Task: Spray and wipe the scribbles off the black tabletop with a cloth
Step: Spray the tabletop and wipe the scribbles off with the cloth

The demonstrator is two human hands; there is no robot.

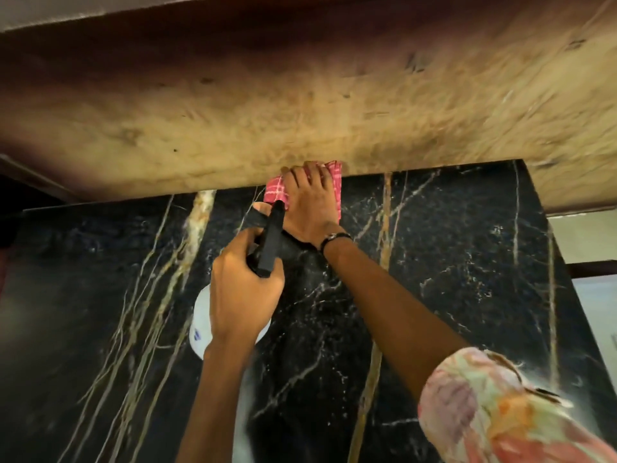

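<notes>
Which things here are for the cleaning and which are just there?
For the cleaning: cloth under the right hand; spray bottle in the left hand; black tabletop.

Just there: wall; bracelet; sleeve.

The pink checked cloth [280,193] lies flat on the black veined stone tabletop [450,262], at its far edge, touching the mottled tan wall [300,111] behind. The right hand [310,208] rests on top of the cloth. Just nearer and to the left, the left hand [243,292] holds the white spray bottle with a black trigger head [272,242] above the tabletop, nozzle toward the cloth.
</notes>
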